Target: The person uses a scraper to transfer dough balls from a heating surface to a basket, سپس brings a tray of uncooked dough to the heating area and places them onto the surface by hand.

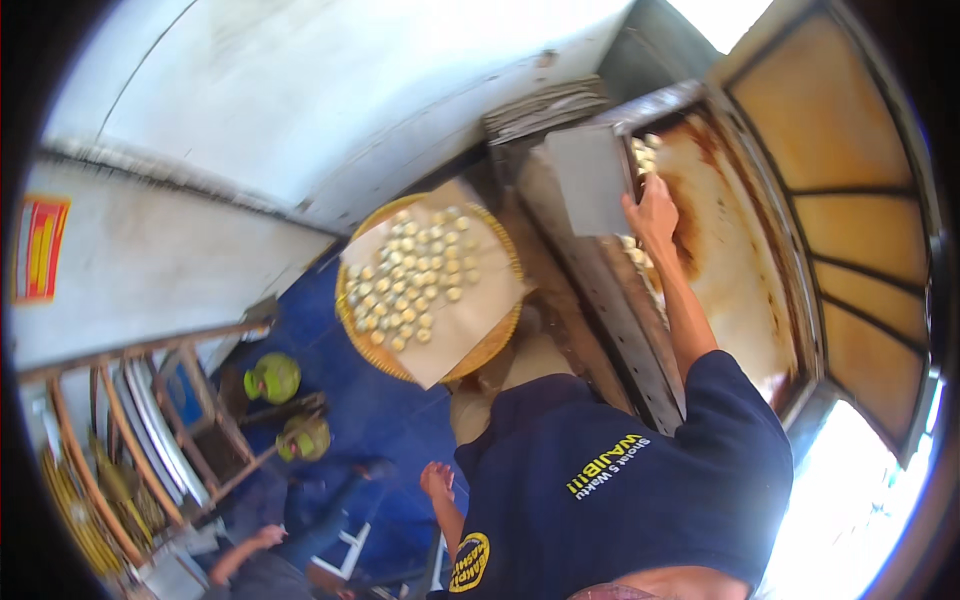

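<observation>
My right hand (pixel 655 215) reaches over a row of small pale round pastries (pixel 645 150) along the edge of a stained oven interior (pixel 745 250). Its fingers are bent, and what they grip is hidden. The thumb lies close to the edge of a flat grey sheet (pixel 583 180). My left hand (pixel 437 480) hangs low at my side, loosely curled with nothing visible in it. Between the oven and the wall, a round woven basket (pixel 512 250) lined with brown paper (pixel 475 325) carries many similar pastries (pixel 405 270), mostly on the left part of the paper.
Yellowish framed panes (pixel 860 240) stand along the right side. A stack of flat sheets (pixel 550 105) sits behind the grey sheet. Two green gas cylinders (pixel 272 378) and a wooden rack (pixel 125 450) are at left. Another person's hand (pixel 268 537) shows at lower left.
</observation>
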